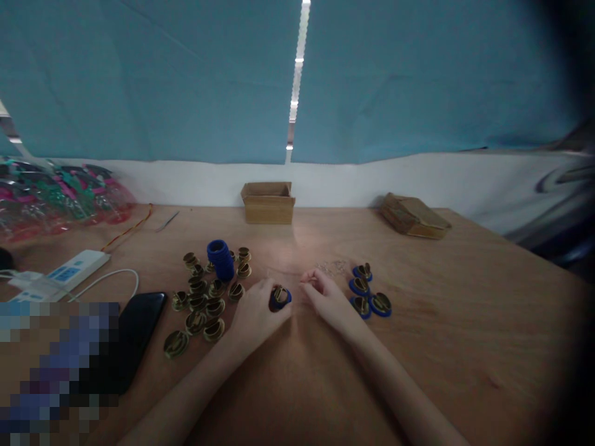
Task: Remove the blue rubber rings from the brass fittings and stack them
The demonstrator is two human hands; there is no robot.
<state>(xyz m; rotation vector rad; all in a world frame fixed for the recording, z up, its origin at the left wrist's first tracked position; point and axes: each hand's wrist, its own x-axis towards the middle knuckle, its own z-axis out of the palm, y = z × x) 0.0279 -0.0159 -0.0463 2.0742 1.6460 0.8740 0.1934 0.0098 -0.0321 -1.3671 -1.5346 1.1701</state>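
My left hand (258, 313) is closed around a round brass-coloured piece with a blue ring (281, 298), pinched between thumb and fingers just above the table. To its right, my right hand (323, 295) has thumb and fingertips pressed together; whatever they pinch is too small to make out. Beside that hand lies a scatter of tiny pale pieces (335, 267). Several brass-coloured round pieces (198, 301) without rings sit left of my left hand, around a stack of blue rings (220, 260). Farther right rest several brass pieces with blue rings (360, 285).
An open cardboard box (269, 210) stands at the back, with another brown box (413, 215) at back right. On the left are a black phone (139, 334), a white power strip (77, 272), tweezers (167, 221) and several plastic-wrapped items (65, 195).
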